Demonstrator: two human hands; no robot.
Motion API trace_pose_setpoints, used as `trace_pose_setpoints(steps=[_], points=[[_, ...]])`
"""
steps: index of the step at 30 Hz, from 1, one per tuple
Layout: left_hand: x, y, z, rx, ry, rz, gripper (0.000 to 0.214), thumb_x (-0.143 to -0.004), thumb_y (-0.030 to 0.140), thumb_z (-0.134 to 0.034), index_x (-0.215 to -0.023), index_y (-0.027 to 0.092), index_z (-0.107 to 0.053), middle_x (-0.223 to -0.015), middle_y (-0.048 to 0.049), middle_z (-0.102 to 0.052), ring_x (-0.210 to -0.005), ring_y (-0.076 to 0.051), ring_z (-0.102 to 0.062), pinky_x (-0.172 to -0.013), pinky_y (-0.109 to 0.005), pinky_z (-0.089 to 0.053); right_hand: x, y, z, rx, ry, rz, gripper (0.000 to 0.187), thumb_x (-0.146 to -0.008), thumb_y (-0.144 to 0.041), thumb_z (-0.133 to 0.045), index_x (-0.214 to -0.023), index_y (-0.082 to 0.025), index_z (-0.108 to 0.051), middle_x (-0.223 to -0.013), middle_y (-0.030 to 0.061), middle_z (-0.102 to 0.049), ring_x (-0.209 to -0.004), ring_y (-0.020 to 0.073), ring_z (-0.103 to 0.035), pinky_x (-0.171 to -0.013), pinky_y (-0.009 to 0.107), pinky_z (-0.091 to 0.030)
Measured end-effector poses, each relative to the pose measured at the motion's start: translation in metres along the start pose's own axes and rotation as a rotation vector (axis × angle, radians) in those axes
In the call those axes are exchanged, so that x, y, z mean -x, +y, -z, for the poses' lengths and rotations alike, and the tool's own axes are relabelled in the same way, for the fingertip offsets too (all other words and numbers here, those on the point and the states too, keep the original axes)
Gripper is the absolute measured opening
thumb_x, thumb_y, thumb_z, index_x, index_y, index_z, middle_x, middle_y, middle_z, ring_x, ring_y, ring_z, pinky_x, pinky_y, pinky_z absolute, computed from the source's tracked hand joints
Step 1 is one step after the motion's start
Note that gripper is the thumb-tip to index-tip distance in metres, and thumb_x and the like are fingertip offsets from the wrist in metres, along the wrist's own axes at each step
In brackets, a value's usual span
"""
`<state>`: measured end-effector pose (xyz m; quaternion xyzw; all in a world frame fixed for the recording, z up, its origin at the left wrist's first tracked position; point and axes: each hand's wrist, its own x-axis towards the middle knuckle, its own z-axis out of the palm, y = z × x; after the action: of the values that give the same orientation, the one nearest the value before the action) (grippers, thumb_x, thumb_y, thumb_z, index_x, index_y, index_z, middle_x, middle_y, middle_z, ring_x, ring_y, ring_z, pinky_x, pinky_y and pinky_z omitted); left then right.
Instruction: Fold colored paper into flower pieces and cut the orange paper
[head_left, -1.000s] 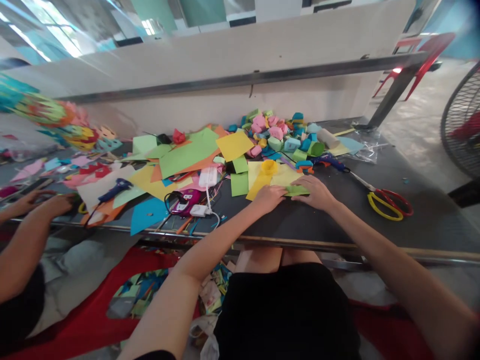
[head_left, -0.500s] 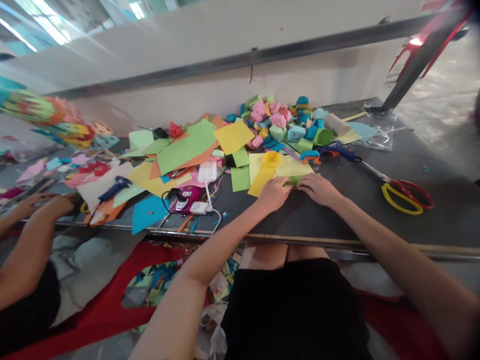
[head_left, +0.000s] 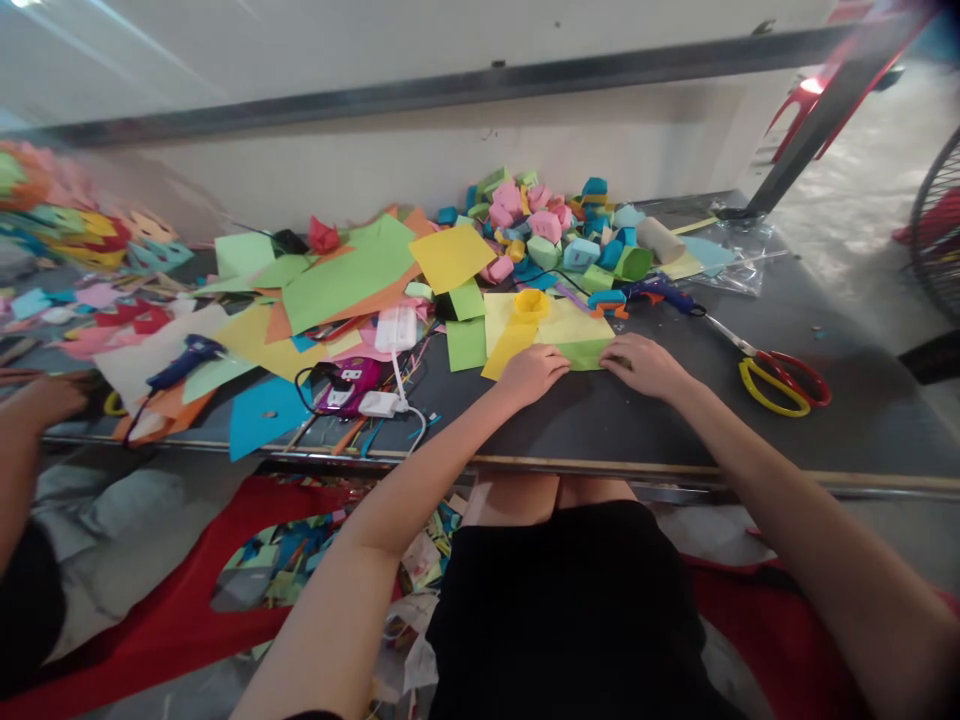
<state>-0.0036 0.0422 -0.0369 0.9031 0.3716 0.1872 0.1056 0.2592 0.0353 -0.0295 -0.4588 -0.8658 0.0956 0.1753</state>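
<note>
A strip of green paper (head_left: 587, 355) lies on the dark table between my hands. My left hand (head_left: 534, 372) is closed at its left end, fingertips pressed on it. My right hand (head_left: 636, 362) has its fingers bent together at the right end of the same strip. Just behind it is a pale yellow sheet (head_left: 574, 322), with a darker yellow paper strip (head_left: 508, 348) slanting across its left part. A small yellow paper ring (head_left: 531, 304) stands on top. A green paper square (head_left: 466, 344) lies left of my left hand.
Scissors (head_left: 787, 380) lie at the right, a blue glue gun (head_left: 660, 294) behind my hands. Folded paper pieces (head_left: 551, 225) are heaped against the wall. Left are coloured sheets (head_left: 352, 275), a purple power strip (head_left: 349, 388), another glue gun (head_left: 184, 362) and a co-worker's hand (head_left: 56, 400).
The view has shifted slightly, so the table things sit further left. My hands have spread a little apart along the green paper, and more of it shows between them.
</note>
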Motion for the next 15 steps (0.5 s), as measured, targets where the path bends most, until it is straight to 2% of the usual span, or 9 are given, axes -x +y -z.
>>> trace_pose_setpoints(steps=[2,5,7,10,15], points=[[0.0000,0.0025,-0.0010,-0.030,0.005,0.001,0.023,-0.102,0.027,-0.054,-0.103,0.017,-0.075,-0.107,-0.0100,-0.073,-0.103,-0.022,-0.067,-0.092,-0.035,-0.054,0.0021,0.0002,-0.0023,-0.017,0.036,-0.015,0.027,-0.097,-0.035,-0.054,-0.097,-0.020,-0.077,-0.100,0.0122,-0.077,-0.099,0.0298,-0.069,-0.090,0.044,-0.054],[-0.0003,0.0043,-0.0022,-0.035,0.022,0.007,0.021,-0.103,0.027,-0.051,-0.099,0.016,-0.069,-0.103,-0.0103,-0.071,-0.103,-0.022,-0.066,-0.094,-0.036,-0.053,0.0037,-0.0001,-0.0068,-0.081,0.094,-0.005,0.026,-0.092,-0.041,-0.064,-0.102,-0.022,-0.077,-0.106,0.0107,-0.077,-0.102,0.0297,-0.068,-0.094,0.045,-0.053],[-0.0003,0.0031,-0.0029,-0.014,0.037,0.013,0.022,-0.104,0.027,-0.049,-0.098,0.017,-0.067,-0.103,-0.0101,-0.070,-0.103,-0.023,-0.065,-0.095,-0.037,-0.052,0.0042,-0.0004,-0.0090,-0.104,0.118,-0.004,0.026,-0.094,-0.041,-0.062,-0.102,-0.023,-0.079,-0.108,0.0098,-0.077,-0.104,0.0291,-0.068,-0.097,0.045,-0.052],[-0.0013,0.0005,-0.0045,0.028,0.042,0.008,0.023,-0.105,0.026,-0.044,-0.100,0.018,-0.065,-0.105,-0.0099,-0.068,-0.105,-0.023,-0.063,-0.097,-0.038,-0.052,0.0050,-0.0032,-0.0092,-0.089,0.108,-0.008,0.028,-0.097,-0.036,-0.055,-0.097,-0.024,-0.080,-0.106,0.0097,-0.076,-0.103,0.0284,-0.067,-0.095,0.045,-0.053],[-0.0082,-0.0006,-0.0066,-0.014,-0.033,-0.003,0.024,-0.104,0.020,-0.044,-0.106,0.016,-0.067,-0.107,-0.0108,-0.065,-0.108,-0.022,-0.060,-0.101,-0.038,-0.049,0.0032,-0.0095,-0.0018,-0.038,0.044,-0.032,0.027,-0.097,-0.033,-0.057,-0.101,-0.024,-0.081,-0.108,0.0096,-0.077,-0.105,0.0285,-0.068,-0.096,0.043,-0.053]])
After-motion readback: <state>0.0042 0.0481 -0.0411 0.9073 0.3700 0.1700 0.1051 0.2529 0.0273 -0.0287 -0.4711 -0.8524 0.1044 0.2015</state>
